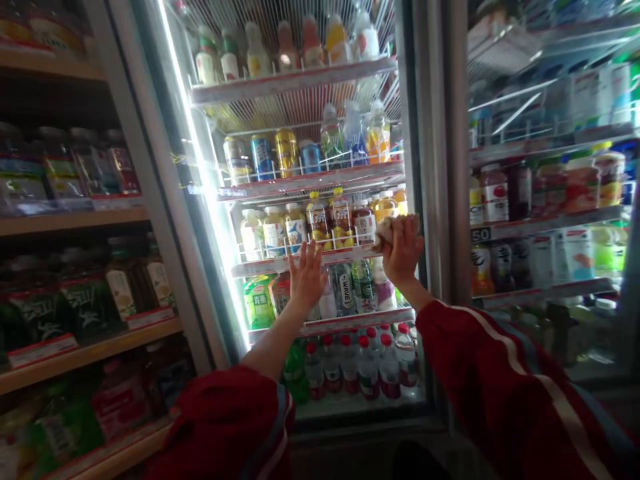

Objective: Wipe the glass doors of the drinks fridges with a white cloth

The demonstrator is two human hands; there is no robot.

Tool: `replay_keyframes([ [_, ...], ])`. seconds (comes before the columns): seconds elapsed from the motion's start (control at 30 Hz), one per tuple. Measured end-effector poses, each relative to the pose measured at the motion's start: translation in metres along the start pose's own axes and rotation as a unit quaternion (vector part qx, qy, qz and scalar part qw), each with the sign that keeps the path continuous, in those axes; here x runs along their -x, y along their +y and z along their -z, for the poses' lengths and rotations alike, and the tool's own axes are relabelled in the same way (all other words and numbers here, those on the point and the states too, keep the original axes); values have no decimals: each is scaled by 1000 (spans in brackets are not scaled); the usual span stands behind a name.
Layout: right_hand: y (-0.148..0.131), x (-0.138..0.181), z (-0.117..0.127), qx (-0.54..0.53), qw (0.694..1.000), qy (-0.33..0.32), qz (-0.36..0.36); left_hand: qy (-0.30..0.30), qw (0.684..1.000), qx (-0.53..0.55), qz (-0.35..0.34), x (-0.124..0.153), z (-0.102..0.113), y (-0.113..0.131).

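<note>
My left hand (307, 283) is raised with its fingers spread, in front of the front edge of a middle cooler shelf (260, 266). It holds nothing, and I cannot tell whether it touches anything. A crumpled pale cloth (387, 230) is gripped in my right hand (401, 255), at the right end of that shelf. Behind the hands stand bottles with yellow caps (317, 219) and white-labelled bottles (273, 230), behind a low wire rail. Below them are a green pack (260, 301) and dark-labelled bottles (345, 290).
Cans (287, 152) and more bottles (337, 40) fill the upper cooler shelves. Red-capped bottles (347, 363) stand at the bottom. To the left is a dim wooden shelf (100, 343) of drinks. A metal door frame (453, 133) separates another stocked cooler (550, 220) on the right.
</note>
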State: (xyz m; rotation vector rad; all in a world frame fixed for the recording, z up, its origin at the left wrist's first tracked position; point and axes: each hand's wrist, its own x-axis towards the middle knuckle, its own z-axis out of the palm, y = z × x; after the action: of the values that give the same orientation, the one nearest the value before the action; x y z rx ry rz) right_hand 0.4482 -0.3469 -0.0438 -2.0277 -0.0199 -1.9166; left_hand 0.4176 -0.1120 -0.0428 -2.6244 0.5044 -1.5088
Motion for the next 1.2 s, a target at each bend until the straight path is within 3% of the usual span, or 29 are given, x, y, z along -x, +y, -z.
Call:
replay_keyframes([
  [0.13,-25,15,-3,-15,992,-49,118,4,1000,5,0,0,1,1],
  [0.23,-31,19,-2,-18,984,-76,163,3,1000,9,-4,1,2,0],
  [0.33,-24,8,3,-29,986,-63,149,2,1000,11,-3,1,3,0],
  [0.5,-13,-39,14,-54,997,28,42,-2,1000,15,2,1,3,2],
  [0.63,-15,-61,16,-35,997,53,50,-4,1000,20,2,2,2,2],
  [0.73,-24,-44,8,-20,994,8,106,-6,1000,19,5,3,2,3],
  [0.87,-40,3,-2,-13,975,-70,213,-7,1000,13,9,3,2,4],
  [0.97,-46,24,-2,-13,964,-103,246,-6,1000,9,5,4,2,3],
  [1.1,-38,19,3,-11,959,-108,263,-5,1000,14,-7,5,2,1],
  [1.2,-26,-3,8,-3,975,-81,209,-13,1000,16,-5,6,2,1],
])
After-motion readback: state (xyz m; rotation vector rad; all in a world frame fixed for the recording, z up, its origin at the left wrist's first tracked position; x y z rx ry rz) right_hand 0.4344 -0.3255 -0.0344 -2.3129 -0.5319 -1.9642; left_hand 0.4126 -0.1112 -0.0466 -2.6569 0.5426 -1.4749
